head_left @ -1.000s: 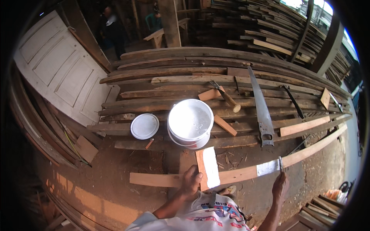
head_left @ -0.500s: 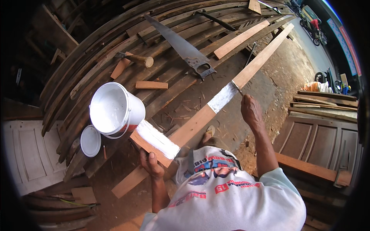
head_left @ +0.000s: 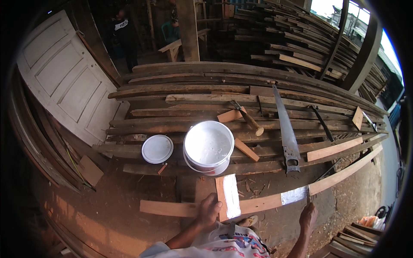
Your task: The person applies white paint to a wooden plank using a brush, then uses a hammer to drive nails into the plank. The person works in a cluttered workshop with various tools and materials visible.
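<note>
My left hand grips a short wooden board, its fingers partly hidden. White paste thickly coats one face of that board. My right hand is closed around a thin dark tool, too small to tell its kind. The tool's tip touches a long wooden plank at the right end of a smooth white patch. Behind the left hand stands a white bucket with white paste inside. Its round lid lies to the left.
A hammer, a handsaw and wood offcuts lie on the stacked beams beyond the plank. A white panelled door leans at the left. One person stands in the dark back area.
My view has swung round to the left and up, showing the door and back area. Both hands keep their holds, the tool still at the white patch's end.
</note>
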Demonstrator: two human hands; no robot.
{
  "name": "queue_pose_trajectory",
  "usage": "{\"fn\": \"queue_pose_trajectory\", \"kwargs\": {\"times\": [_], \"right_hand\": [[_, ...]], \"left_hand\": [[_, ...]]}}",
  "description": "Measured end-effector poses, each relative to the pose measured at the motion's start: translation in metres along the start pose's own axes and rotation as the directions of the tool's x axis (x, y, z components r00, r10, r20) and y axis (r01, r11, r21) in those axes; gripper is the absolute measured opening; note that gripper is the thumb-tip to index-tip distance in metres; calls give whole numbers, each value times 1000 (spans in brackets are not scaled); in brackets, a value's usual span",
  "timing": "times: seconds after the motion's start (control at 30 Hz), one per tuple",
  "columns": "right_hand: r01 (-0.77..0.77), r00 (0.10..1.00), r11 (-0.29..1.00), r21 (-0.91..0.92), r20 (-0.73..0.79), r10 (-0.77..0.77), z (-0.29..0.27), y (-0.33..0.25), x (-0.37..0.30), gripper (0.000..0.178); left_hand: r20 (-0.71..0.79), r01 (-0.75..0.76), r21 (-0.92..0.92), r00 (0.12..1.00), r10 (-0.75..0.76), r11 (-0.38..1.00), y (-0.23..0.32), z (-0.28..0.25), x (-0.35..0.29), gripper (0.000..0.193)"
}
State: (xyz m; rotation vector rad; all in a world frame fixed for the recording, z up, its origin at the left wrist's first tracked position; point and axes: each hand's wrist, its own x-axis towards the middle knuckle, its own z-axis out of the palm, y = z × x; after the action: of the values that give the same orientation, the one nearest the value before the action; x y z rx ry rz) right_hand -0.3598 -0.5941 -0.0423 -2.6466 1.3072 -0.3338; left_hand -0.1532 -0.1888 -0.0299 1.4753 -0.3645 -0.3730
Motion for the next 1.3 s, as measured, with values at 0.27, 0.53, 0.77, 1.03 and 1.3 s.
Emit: {"fn": "queue_pose_trajectory", "kwargs": {"times": [0.27, 0.53, 0.77, 1.03, 1.3], "right_hand": [[36, 999, 999, 10, 16, -36, -18, -6, -7, 24], [44, 998, 995, -85, 52, -40, -7, 38, -6, 19], [-12, 992, 999, -49, 127, 18, -28, 8, -29, 45], [4, 997, 999, 45, 79, -7, -36, -16, -36, 53], [3, 996, 982, 187, 83, -19, -43, -31, -36, 52]], "left_hand": [[-73, -156, 85, 984, 163, 984, -6, 6, -3, 33], [-36, -57, 11, 998, 57, 998, 1, 2, -5, 39], [2, -84, 57, 996, 84, 995, -10, -1, -3, 38], [13, 2, -31, 1000, -1, 1000, 1, -1, -5, 41], [26, 19, 9, 999, -19, 1000, -5, -5, -8, 40]]}}
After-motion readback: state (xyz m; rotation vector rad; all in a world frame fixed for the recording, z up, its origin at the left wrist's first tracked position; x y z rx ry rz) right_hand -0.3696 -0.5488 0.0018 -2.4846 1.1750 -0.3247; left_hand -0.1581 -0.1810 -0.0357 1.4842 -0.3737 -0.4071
